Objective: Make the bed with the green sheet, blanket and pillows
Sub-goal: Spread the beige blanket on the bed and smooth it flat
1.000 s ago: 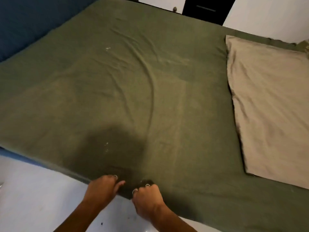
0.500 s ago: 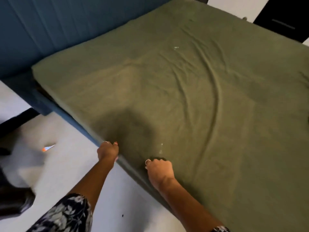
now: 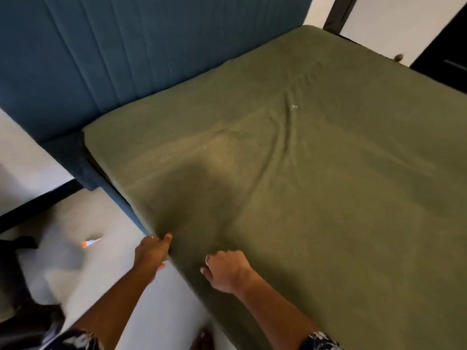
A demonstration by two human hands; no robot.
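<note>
Left hand (image 3: 151, 252) slid along the green sheet's (image 3: 316, 198) edge; hands further apart.

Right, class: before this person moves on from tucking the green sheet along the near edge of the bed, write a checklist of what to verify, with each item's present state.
1. Left hand on the sheet's side edge: ok, fingers pressed at the mattress side.
2. Right hand on the green sheet: ok, closed on top near the edge.
3. Sheet covers the corner by the blue headboard: ok.
4. Sheet smooth: not ok, creases run across the middle.
5. Edge tucked under: cannot tell, underside hidden.
6. Floor clear for stepping: not ok, a small orange and white object lies there.
</note>
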